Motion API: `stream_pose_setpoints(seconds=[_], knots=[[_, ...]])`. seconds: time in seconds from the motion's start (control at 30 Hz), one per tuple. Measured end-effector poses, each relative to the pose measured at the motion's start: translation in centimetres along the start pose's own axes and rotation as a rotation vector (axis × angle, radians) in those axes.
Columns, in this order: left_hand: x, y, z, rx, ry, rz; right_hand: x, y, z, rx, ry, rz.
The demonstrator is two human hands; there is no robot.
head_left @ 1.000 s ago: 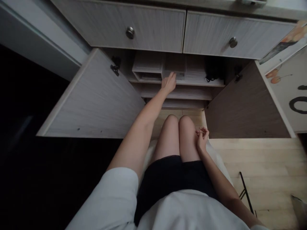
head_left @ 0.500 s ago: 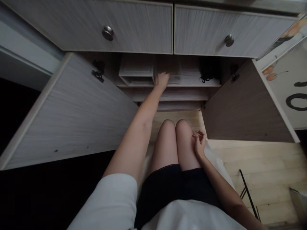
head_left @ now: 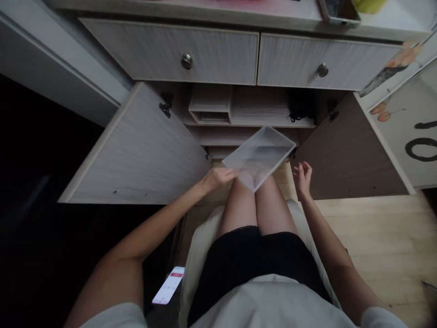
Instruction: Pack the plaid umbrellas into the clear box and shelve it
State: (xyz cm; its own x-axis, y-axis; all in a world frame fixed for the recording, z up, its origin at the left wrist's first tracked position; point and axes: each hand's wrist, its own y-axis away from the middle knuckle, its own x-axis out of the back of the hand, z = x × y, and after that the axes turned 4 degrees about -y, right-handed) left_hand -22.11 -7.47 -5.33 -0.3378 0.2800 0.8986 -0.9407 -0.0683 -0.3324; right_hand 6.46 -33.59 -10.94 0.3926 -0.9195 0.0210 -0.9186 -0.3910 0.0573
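Before the front edge of an open cabinet shelf (head_left: 259,111), a person's left hand (head_left: 219,178) pinches a clear tray (head_left: 262,155) by its left side, above the legs (head_left: 239,205); the right hand (head_left: 302,178), loosely half unfurled, hovers near the right door (head_left: 348,155).

Tray (head_left: 261,155) over legs (head_left: 239,212), btwn left hand (head_left: 218,177) at its near-left edge & right hand (head_left: 302,180), apart, to right. Far: shelf (head_left: 256,107) w/ box (head_left: 210,99) left, cable (head_left: 297,117) right; left door (head_left: 143,155) & right door (head_left: 348,150) flanking, drawers (head_left: 170,50) above. Phone (head_left: 170,286) near left, beside seat (head_left: 205,237).
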Motion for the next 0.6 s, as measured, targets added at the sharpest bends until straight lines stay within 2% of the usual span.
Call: stream_pose_setpoints(seconds=[0.07,0.17,0.23,0.33,0.43,0.53,0.6], knots=[[0.3,3.7,1.3,-0.069,0.032,0.012,0.5,-1.5,-1.0,-0.086,0.022,-0.049],[1.0,7.3,2.4,-0.088,0.117,-0.01,1.0,-1.9,-1.9,-0.256,0.082,-0.247],[1.4,8.5,2.3,-0.043,0.191,-0.052,1.2,-1.0,-2.0,-0.327,0.154,-0.415],[1.5,9.1,2.0,0.066,0.319,-0.123,1.4,1.1,-1.2,-0.28,0.26,-0.608],[0.3,9.2,2.9,0.279,0.472,-0.071,1.7,2.6,-0.2,-0.159,0.303,-0.699],[-1.7,8.8,5.3,0.651,0.679,0.104,2.1,2.9,0.4,-0.118,0.35,-0.732],[-2.9,8.1,7.2,0.914,0.826,0.171,2.2,2.1,0.5,-0.134,0.391,-0.757]])
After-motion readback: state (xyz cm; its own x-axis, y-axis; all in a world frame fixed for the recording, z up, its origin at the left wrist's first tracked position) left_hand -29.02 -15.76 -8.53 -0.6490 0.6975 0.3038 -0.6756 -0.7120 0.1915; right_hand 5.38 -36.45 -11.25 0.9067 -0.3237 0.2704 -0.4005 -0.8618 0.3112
